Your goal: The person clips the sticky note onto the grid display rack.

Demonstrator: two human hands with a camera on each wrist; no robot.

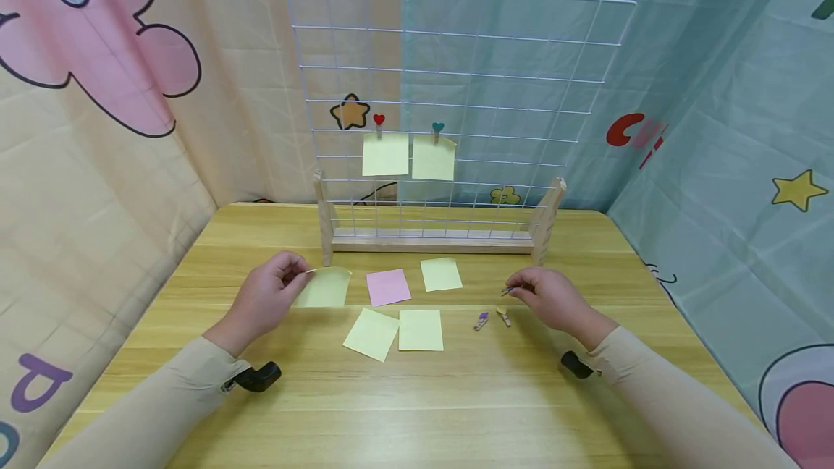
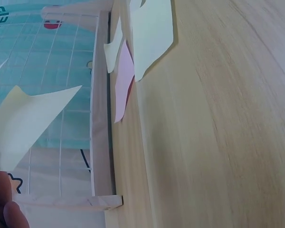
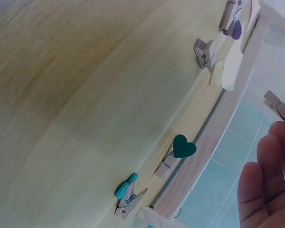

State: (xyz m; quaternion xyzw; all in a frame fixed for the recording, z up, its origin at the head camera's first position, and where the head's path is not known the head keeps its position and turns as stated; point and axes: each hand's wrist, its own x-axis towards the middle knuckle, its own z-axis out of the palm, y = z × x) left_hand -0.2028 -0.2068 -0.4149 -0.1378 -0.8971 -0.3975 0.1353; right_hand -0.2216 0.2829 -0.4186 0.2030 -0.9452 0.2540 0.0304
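Note:
My left hand (image 1: 268,297) pinches a pale yellow sticky note (image 1: 327,288) by its edge, in front of the rack's left foot. In the left wrist view that note (image 2: 31,124) is lifted above the table, its free corner pointing away from the fingers. On the right, my right hand (image 1: 552,300) holds a small wooden clothespin (image 3: 275,103) between thumb and fingertips. Below it lie a purple-topped clothespin (image 1: 481,320) and a yellow-topped one (image 1: 504,316). The right wrist view also shows a green-heart clothespin (image 3: 173,156) and a teal-topped one (image 3: 127,195) on the table.
A white wire grid (image 1: 495,78) stands in a wooden base (image 1: 433,244). Two yellow notes hang on it, under a red-heart clip (image 1: 379,121) and a teal-heart clip (image 1: 437,130). A pink note (image 1: 388,287) and three yellow notes lie on the wooden table (image 1: 404,411).

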